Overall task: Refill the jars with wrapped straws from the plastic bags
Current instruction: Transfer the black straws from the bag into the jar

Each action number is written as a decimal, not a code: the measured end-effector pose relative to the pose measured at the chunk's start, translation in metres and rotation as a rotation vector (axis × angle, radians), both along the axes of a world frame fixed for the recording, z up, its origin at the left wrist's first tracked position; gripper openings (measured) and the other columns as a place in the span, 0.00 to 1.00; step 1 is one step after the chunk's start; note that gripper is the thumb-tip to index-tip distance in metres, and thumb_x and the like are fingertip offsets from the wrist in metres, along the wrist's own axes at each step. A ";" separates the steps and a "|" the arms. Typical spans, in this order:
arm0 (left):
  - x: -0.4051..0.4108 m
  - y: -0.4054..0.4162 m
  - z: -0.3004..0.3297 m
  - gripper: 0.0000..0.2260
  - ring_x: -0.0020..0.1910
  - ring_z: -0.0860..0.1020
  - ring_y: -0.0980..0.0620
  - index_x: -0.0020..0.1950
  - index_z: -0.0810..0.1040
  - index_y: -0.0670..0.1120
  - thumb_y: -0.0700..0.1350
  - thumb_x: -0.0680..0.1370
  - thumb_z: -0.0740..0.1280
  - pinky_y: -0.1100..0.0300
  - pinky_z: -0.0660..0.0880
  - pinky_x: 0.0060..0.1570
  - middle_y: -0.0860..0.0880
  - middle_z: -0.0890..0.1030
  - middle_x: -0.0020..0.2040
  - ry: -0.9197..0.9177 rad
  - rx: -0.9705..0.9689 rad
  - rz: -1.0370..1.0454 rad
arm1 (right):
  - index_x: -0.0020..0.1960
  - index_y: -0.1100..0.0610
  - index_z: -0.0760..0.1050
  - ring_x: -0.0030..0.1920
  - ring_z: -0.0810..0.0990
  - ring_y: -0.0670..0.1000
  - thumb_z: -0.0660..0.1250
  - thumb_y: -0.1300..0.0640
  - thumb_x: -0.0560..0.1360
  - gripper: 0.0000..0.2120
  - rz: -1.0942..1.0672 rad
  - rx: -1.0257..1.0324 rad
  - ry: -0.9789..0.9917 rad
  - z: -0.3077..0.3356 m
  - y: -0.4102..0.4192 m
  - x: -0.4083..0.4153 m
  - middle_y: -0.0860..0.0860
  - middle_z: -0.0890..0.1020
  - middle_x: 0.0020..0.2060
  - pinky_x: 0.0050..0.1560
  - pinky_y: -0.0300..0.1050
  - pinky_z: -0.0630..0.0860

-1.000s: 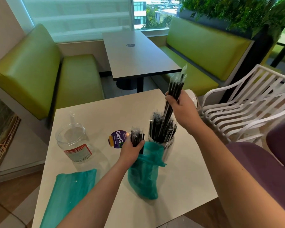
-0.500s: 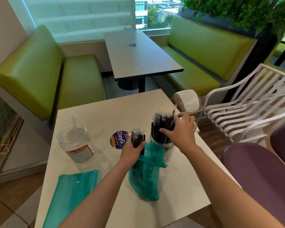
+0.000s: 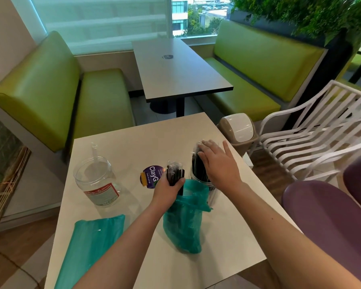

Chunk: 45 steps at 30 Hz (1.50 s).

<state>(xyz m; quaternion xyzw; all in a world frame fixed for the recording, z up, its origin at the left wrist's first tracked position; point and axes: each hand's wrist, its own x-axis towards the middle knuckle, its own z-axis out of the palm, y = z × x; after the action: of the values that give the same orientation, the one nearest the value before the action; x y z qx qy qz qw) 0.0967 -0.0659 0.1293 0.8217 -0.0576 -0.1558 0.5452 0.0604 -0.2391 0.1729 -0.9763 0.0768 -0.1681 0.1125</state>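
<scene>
Currently we are settling wrapped straws into the filled jar (image 3: pixel 202 180) at the right of the white table (image 3: pixel 227 236), our right hand (image 3: pixel 221 165) pressing flat on the straw tops with fingers released, while our left hand (image 3: pixel 169 189) is clenching a bundle of straws (image 3: pixel 173 174) at the mouth of the near teal bag (image 3: pixel 183 224). We are judging that pressing straight down, evenly, is keeping the jar upright and the wrappers uncrushed. We are counting two jars, the empty jar (image 3: pixel 98 182) standing far left, two teal bags including the flat bag (image 3: pixel 92 247), and one purple lid (image 3: pixel 151 176).
</scene>
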 end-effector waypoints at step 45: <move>0.023 -0.025 -0.007 0.20 0.56 0.78 0.48 0.63 0.74 0.47 0.50 0.74 0.74 0.54 0.75 0.55 0.50 0.80 0.56 0.020 0.008 0.014 | 0.67 0.51 0.73 0.74 0.60 0.55 0.64 0.55 0.77 0.18 0.001 -0.002 -0.122 -0.012 -0.016 -0.015 0.51 0.68 0.72 0.76 0.55 0.56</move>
<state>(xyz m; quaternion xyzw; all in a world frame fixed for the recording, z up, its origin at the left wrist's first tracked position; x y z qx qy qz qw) 0.1195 -0.0911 0.1224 0.8227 -0.0457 -0.1604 0.5434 0.0458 -0.2546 0.1607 -0.9644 0.0690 -0.2272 0.1161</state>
